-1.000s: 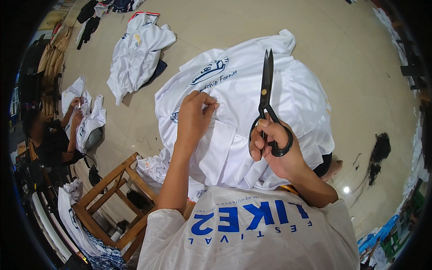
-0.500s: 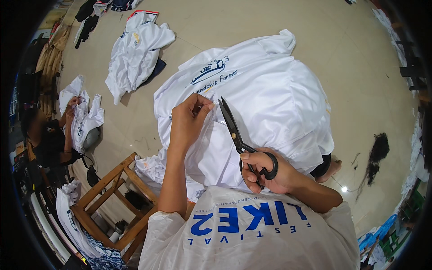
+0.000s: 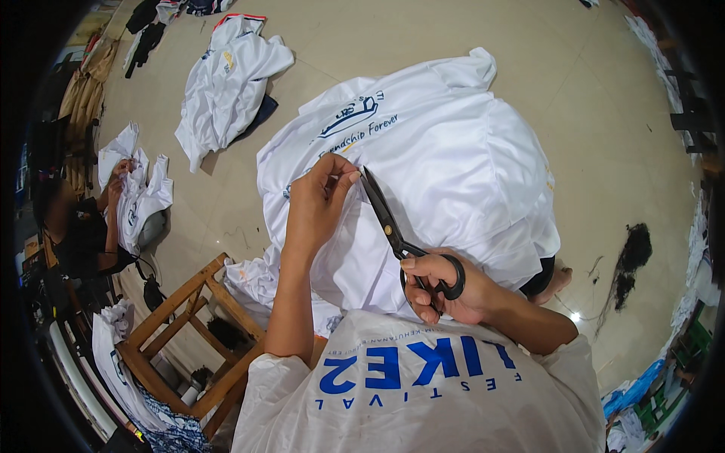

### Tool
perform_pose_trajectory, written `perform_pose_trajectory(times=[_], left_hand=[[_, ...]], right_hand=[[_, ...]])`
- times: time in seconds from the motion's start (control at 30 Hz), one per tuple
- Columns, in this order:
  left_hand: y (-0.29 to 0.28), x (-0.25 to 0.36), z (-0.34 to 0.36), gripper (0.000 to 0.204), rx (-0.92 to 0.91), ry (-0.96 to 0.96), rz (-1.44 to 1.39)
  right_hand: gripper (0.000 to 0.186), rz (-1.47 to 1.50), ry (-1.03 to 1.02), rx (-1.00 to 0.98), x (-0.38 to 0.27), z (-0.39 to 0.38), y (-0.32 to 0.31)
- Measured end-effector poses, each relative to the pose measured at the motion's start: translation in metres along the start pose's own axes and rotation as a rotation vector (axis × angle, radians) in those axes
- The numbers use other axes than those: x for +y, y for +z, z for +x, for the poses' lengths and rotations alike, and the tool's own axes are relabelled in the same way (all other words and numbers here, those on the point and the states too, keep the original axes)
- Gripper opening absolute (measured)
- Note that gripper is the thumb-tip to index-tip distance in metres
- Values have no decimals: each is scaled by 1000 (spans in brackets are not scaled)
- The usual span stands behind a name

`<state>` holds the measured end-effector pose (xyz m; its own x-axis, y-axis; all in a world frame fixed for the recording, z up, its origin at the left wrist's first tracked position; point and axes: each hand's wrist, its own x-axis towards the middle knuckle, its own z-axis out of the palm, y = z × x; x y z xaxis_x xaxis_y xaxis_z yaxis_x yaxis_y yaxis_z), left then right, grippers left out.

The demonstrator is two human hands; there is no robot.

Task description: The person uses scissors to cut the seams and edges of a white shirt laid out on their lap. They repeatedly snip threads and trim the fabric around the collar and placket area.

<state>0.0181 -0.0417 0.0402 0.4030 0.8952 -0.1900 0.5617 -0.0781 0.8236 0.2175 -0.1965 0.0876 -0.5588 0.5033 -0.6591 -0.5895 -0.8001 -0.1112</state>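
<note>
the left hand (image 3: 321, 198) hangs over the white cloth (image 3: 461, 158), near its dark print (image 3: 353, 113), thumb and fingertips pinched together; what sits between them is too small to tell. the right hand (image 3: 453, 287) grips the black scissors (image 3: 390, 229) by the handles, their 2 blades almost together, tips just beside the left fingertips. the cloth spreads in a wide mound below both hands. at the left are a wooden stool (image 3: 172, 303) and 1 co-worker (image 3: 81, 235). a black clump (image 3: 631, 257) lies on the floor (image 3: 596, 143), right.
</note>
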Motion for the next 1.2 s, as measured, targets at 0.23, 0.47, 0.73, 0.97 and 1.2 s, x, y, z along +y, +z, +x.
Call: perform_pose_trajectory(times=[0.23,0.47,0.73,0.97,1.2], left_hand=[[2,0,-1,12,7,6,18],[0,-4,-2,13,-68,-45,28],[-10,-12,-11,9,179,103,-140],[-159,-184,-129,18,509,-456,523],[-88,-45,-64,19,581,-81,301]], right_hand=[[33,13,0,-20,2,0,-4],[33,42,7,-9,1,4,-5],[31,151,-26,28,2,4,-6],[31,226,-315,72,-9,-17,-10],[30,139,-501,98,-23,4,-13]])
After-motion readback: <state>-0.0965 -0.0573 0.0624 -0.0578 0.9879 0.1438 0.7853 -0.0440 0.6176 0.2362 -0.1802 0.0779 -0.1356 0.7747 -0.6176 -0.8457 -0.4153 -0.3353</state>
